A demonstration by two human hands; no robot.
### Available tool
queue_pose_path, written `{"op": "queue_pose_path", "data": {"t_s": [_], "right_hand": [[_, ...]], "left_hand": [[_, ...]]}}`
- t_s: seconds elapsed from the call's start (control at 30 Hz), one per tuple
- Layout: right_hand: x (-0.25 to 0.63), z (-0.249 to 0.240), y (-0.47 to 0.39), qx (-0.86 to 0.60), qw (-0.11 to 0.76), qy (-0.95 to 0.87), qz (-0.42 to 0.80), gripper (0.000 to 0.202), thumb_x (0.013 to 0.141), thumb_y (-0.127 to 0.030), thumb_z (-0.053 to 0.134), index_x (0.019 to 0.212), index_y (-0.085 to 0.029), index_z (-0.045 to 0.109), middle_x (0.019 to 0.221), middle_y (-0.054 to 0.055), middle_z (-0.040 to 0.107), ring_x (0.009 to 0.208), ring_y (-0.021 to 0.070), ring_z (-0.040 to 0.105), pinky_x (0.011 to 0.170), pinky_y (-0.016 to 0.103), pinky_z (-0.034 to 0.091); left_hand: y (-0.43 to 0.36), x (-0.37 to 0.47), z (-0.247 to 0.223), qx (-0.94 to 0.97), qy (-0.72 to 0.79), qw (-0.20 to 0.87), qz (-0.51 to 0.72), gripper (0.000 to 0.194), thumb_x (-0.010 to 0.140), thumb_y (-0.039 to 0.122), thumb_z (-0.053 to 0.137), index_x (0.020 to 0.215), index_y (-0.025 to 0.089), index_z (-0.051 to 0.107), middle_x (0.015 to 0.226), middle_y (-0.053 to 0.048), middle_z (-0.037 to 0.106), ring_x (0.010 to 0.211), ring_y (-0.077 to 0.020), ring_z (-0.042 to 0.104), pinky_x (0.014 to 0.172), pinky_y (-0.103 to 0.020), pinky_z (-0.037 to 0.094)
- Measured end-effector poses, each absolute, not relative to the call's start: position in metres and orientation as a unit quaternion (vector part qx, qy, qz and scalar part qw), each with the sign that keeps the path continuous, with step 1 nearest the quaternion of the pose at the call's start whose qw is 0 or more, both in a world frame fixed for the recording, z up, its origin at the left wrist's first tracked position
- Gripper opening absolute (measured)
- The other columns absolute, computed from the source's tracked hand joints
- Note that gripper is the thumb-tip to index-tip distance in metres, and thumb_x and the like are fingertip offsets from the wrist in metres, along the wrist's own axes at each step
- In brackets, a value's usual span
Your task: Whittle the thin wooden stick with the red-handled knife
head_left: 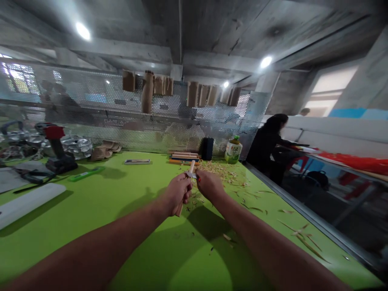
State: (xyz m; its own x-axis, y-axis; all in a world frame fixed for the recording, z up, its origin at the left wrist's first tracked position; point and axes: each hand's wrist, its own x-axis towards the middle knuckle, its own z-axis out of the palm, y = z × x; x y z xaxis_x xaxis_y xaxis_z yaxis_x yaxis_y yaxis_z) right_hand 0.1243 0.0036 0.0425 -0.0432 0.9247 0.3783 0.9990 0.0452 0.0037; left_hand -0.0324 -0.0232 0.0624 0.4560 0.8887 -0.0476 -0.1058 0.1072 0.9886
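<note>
My left hand (178, 193) is closed around a light wooden stick (192, 165), whose upper end points away from me and whose lower end shows below the palm. Close on its right, my right hand (209, 184) grips a small knife (191, 175) with a bit of red at the handle. The blade lies across the stick, just above the left fingers. Curled wood shavings (232, 173) are scattered on the green table (142, 242) beyond and to the right of the hands.
Behind the hands stand a bundle of sticks (183, 157), a black box (207, 148) and a green-capped bottle (233, 150). At the left are a red-and-black drill (56, 141), a green tool (87, 173) and a white bar (33, 202). A person in black (266, 141) sits beyond the right edge.
</note>
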Motion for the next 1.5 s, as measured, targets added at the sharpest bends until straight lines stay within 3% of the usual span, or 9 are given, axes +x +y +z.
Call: {"op": "queue_pose_path", "data": {"t_s": [0.2,0.33,0.53,0.63,0.73,0.87,0.97,1.37,1.5], "right_hand": [[0.128,0.046,0.008,-0.678,0.152,-0.700,-0.162,0.030,0.093,-0.026,0.038,0.112,-0.021,0.061,0.097,0.009,0.069,0.085,0.0185,0.062,0.069,0.025,0.036],[0.148,0.046,0.019,-0.719,0.185,-0.657,-0.135,0.033,0.094,-0.028,0.036,0.111,-0.023,0.064,0.099,0.008,0.069,0.087,0.0188,0.062,0.071,0.025,0.037],[0.214,0.046,0.030,-0.814,0.179,-0.550,-0.060,0.035,0.090,-0.024,0.039,0.109,-0.019,0.068,0.100,0.012,0.070,0.085,0.0219,0.064,0.066,0.027,0.039],[0.215,0.046,0.030,-0.813,0.192,-0.547,-0.061,0.036,0.092,-0.029,0.038,0.111,-0.021,0.067,0.102,0.012,0.070,0.087,0.0221,0.063,0.068,0.027,0.039],[0.188,0.044,0.027,-0.781,0.209,-0.583,-0.084,0.036,0.092,-0.031,0.039,0.114,-0.024,0.066,0.101,0.010,0.070,0.088,0.0210,0.063,0.069,0.026,0.038],[0.146,0.041,0.017,-0.725,0.169,-0.663,-0.080,0.032,0.091,-0.028,0.040,0.110,-0.025,0.066,0.095,0.007,0.071,0.081,0.0186,0.063,0.067,0.024,0.037],[0.127,0.040,0.009,-0.707,0.145,-0.687,-0.080,0.031,0.092,-0.027,0.037,0.102,-0.023,0.066,0.090,0.008,0.071,0.077,0.0178,0.063,0.065,0.024,0.036],[0.124,0.048,0.002,-0.691,0.138,-0.697,-0.130,0.027,0.093,-0.025,0.038,0.104,-0.022,0.062,0.094,0.008,0.070,0.083,0.0180,0.063,0.068,0.024,0.037],[0.140,0.048,0.014,-0.715,0.174,-0.666,-0.125,0.032,0.091,-0.024,0.038,0.111,-0.024,0.063,0.095,0.007,0.070,0.084,0.0181,0.063,0.068,0.024,0.037]], "left_hand": [[-0.033,-0.029,0.074,0.532,0.374,0.658,0.380,0.008,0.089,0.018,0.038,0.084,0.019,0.045,0.056,0.008,0.038,0.040,-0.0046,0.030,0.039,-0.016,0.024],[-0.039,-0.029,0.065,0.542,0.351,0.672,0.362,0.022,0.088,0.021,0.041,0.108,0.019,0.051,0.057,0.007,0.040,0.040,-0.0054,0.031,0.038,-0.016,0.026],[-0.044,-0.022,0.043,0.567,0.245,0.717,0.323,0.053,0.088,0.026,0.048,0.140,0.021,0.038,0.062,0.006,0.046,0.043,-0.0061,0.037,0.041,-0.018,0.034],[-0.033,-0.024,0.043,0.548,0.273,0.707,0.354,0.050,0.090,0.022,0.042,0.139,0.017,0.038,0.060,0.005,0.046,0.046,-0.0080,0.041,0.045,-0.020,0.039],[-0.020,-0.030,0.047,0.540,0.332,0.688,0.353,0.043,0.091,0.022,0.039,0.133,0.017,0.041,0.059,0.006,0.045,0.045,-0.0073,0.039,0.043,-0.018,0.035],[-0.012,-0.033,0.050,0.567,0.351,0.652,0.362,0.021,0.089,0.022,0.040,0.106,0.017,0.053,0.060,0.006,0.044,0.042,-0.0057,0.036,0.040,-0.017,0.030],[-0.009,-0.032,0.048,0.569,0.330,0.653,0.375,0.010,0.087,0.023,0.044,0.091,0.018,0.051,0.062,0.006,0.044,0.041,-0.0049,0.035,0.039,-0.017,0.029],[-0.025,-0.028,0.061,0.548,0.326,0.665,0.389,0.004,0.087,0.020,0.041,0.083,0.019,0.044,0.058,0.008,0.038,0.040,-0.0044,0.031,0.039,-0.017,0.024],[-0.030,-0.029,0.058,0.543,0.311,0.686,0.371,0.013,0.088,0.023,0.043,0.098,0.018,0.050,0.059,0.007,0.041,0.040,-0.0049,0.031,0.038,-0.017,0.026]]}}
